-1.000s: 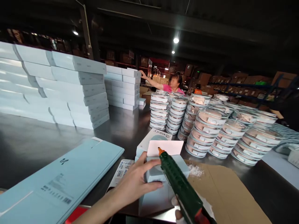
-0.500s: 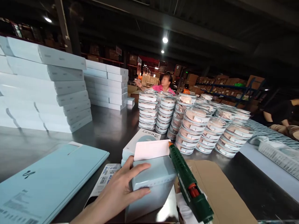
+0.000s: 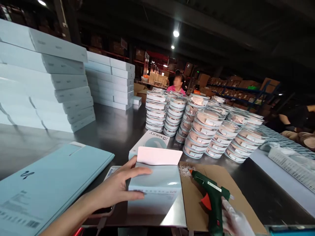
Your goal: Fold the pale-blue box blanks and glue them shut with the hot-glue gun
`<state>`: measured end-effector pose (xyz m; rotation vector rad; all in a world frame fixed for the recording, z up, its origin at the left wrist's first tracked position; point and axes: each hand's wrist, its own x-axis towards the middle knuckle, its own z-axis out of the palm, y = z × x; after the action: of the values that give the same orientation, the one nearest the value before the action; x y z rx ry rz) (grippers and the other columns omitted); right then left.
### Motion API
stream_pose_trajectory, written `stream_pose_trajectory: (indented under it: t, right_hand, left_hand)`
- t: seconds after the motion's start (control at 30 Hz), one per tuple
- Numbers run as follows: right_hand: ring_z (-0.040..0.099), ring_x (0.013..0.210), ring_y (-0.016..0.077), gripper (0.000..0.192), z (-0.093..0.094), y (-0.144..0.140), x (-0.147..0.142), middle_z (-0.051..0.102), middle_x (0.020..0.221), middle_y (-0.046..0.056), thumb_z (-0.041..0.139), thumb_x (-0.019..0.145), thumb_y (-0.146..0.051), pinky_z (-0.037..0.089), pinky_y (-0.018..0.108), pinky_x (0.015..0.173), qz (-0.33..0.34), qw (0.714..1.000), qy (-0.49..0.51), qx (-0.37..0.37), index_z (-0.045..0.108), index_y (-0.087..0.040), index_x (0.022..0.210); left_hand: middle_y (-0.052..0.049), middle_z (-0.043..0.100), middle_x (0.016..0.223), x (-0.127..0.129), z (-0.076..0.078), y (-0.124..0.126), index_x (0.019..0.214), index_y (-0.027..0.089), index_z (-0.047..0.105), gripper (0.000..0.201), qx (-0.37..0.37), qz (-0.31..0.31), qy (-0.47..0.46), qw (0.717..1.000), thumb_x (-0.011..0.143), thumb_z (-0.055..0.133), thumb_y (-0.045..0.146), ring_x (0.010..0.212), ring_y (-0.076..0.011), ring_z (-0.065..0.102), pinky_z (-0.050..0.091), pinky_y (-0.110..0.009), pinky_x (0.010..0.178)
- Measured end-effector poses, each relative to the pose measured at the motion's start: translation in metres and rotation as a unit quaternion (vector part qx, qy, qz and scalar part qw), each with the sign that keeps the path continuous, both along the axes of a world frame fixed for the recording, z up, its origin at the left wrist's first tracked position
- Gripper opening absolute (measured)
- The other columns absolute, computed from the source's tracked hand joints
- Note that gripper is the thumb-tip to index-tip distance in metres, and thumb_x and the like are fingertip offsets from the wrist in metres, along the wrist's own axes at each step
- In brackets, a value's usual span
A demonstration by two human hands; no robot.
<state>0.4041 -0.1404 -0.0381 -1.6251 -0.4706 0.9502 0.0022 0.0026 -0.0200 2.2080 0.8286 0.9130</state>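
Note:
My left hand [image 3: 125,183] grips the left side of a pale blue box [image 3: 157,183], fingers over its top and thumb along the front. The box stands with its pink-white flap [image 3: 159,155] raised. At the right, my white-gloved right hand [image 3: 236,218] is at the handle of a green hot glue gun [image 3: 214,193] with an orange trigger; its fingers are partly hidden behind the handle. The gun lies low over a cardboard sheet [image 3: 236,186], its nozzle by clumps of dried glue [image 3: 185,171]. Behind the open box lies another box with printed lettering [image 3: 157,141].
Flat light-blue cartons [image 3: 54,183] lie at the left, with tall stacks of white boxes [image 3: 44,78] behind. Stacks of round clear containers [image 3: 204,131] stand ahead. A white basket [image 3: 292,164] is at the right. A person in pink [image 3: 177,86] is across the table.
My right hand has brought the glue gun from the box's flap corner down to the cardboard at the right. The flap still stands up, and my left hand stays on the box.

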Motion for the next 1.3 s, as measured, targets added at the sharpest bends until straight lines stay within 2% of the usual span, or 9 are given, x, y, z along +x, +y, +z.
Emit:
stream_pose_trajectory:
  t: [0.1, 0.17, 0.3, 0.57, 0.87, 0.93, 1.1, 1.2, 1.3]
  right_hand:
    - [0.074, 0.100, 0.0378, 0.027, 0.021, 0.001, -0.006, 0.076, 0.072, 0.009, 0.083, 0.063, -0.051, 0.060, 0.042, 0.079, -0.034, 0.994, -0.096, -0.031, 0.075, -0.033, 0.081]
    - [0.068, 0.115, 0.0371, 0.059, 0.036, 0.016, -0.034, 0.079, 0.097, 0.010, 0.088, 0.056, -0.051, 0.053, 0.045, 0.100, -0.016, 0.981, -0.191, 0.017, 0.073, -0.031, 0.109]
    - [0.039, 0.149, 0.0252, 0.122, 0.051, 0.062, -0.098, 0.039, 0.163, 0.009, 0.088, 0.066, -0.043, 0.026, 0.046, 0.123, 0.334, 0.896, -0.170, 0.240, 0.011, -0.037, 0.161]
    - [0.056, 0.132, 0.0231, 0.072, 0.018, 0.077, -0.109, 0.064, 0.119, 0.004, 0.076, 0.086, -0.035, 0.037, 0.046, 0.116, 0.391, 0.830, -0.225, 0.328, 0.043, -0.041, 0.149]
    - [0.051, 0.131, 0.0209, 0.044, 0.046, 0.088, -0.125, 0.055, 0.142, 0.001, 0.069, 0.093, -0.026, 0.041, 0.040, 0.115, 0.424, 0.616, -0.521, 0.412, 0.060, -0.040, 0.133]
    - [0.043, 0.141, 0.0257, 0.056, 0.041, 0.084, -0.120, 0.043, 0.155, 0.004, 0.069, 0.093, -0.032, 0.037, 0.047, 0.118, 0.390, 0.630, -0.546, 0.391, 0.050, -0.041, 0.145]
    - [0.043, 0.145, 0.0351, 0.080, -0.010, 0.059, -0.125, 0.039, 0.161, 0.012, 0.056, 0.091, -0.065, 0.048, 0.057, 0.107, 0.162, 0.849, -0.332, 0.378, 0.024, -0.040, 0.159]
    - [0.061, 0.128, 0.0371, 0.074, -0.029, 0.048, -0.140, 0.066, 0.138, 0.007, 0.065, 0.077, -0.073, 0.059, 0.054, 0.090, 0.213, 0.881, -0.235, 0.350, 0.051, -0.043, 0.144]
    - [0.071, 0.109, 0.0353, 0.060, -0.011, 0.046, -0.148, 0.076, 0.118, 0.007, 0.067, 0.080, -0.066, 0.062, 0.049, 0.082, 0.199, 0.886, -0.239, 0.344, 0.061, -0.038, 0.132]
  left_hand:
    - [-0.007, 0.058, 0.145, 0.001, 0.008, -0.001, 0.121, 0.035, 0.076, 0.054, -0.019, -0.005, 0.010, 1.000, 0.069, 0.089, 0.025, 0.125, -0.0333, 0.065, 0.056, -0.038, 0.102]
    - [-0.007, 0.056, 0.146, 0.000, 0.007, -0.001, 0.121, 0.035, 0.076, 0.053, -0.024, -0.004, 0.007, 1.000, 0.070, 0.089, 0.025, 0.126, -0.0328, 0.064, 0.055, -0.038, 0.104]
    - [-0.008, 0.058, 0.140, 0.002, -0.006, 0.000, 0.119, 0.033, 0.075, 0.049, -0.007, -0.007, -0.015, 1.000, 0.073, 0.087, 0.026, 0.124, -0.0320, 0.064, 0.055, -0.039, 0.104]
    - [-0.009, 0.049, 0.131, 0.020, -0.044, -0.002, 0.134, 0.039, 0.038, 0.053, 0.139, 0.010, -0.242, 0.960, 0.092, 0.071, 0.044, 0.124, -0.0295, 0.063, 0.057, -0.047, 0.099]
    - [-0.011, 0.056, 0.139, 0.008, -0.004, -0.003, 0.110, 0.029, 0.076, 0.023, 0.114, -0.084, -0.078, 0.987, 0.088, 0.075, 0.023, 0.145, -0.0343, 0.044, 0.044, -0.050, 0.115]
    - [-0.013, 0.060, 0.140, 0.008, 0.000, -0.003, 0.107, 0.027, 0.078, 0.021, 0.039, -0.075, -0.119, 0.989, 0.087, 0.078, 0.031, 0.135, -0.0340, 0.055, 0.050, -0.049, 0.109]
    - [-0.013, 0.065, 0.133, 0.018, -0.007, -0.005, 0.101, 0.023, 0.071, 0.039, -0.090, 0.121, -0.345, 0.926, 0.082, 0.077, 0.056, 0.122, -0.0332, 0.065, 0.055, -0.046, 0.100]
    - [-0.012, 0.061, 0.141, 0.029, -0.010, -0.013, 0.124, 0.026, 0.056, 0.047, -0.114, 0.149, -0.370, 0.910, 0.094, 0.057, 0.062, 0.120, -0.0303, 0.067, 0.059, -0.043, 0.094]
    - [-0.011, 0.061, 0.144, 0.023, -0.001, -0.014, 0.139, 0.029, 0.045, 0.061, -0.100, 0.131, -0.326, 0.931, 0.090, 0.065, 0.060, 0.128, -0.0300, 0.063, 0.057, -0.042, 0.100]
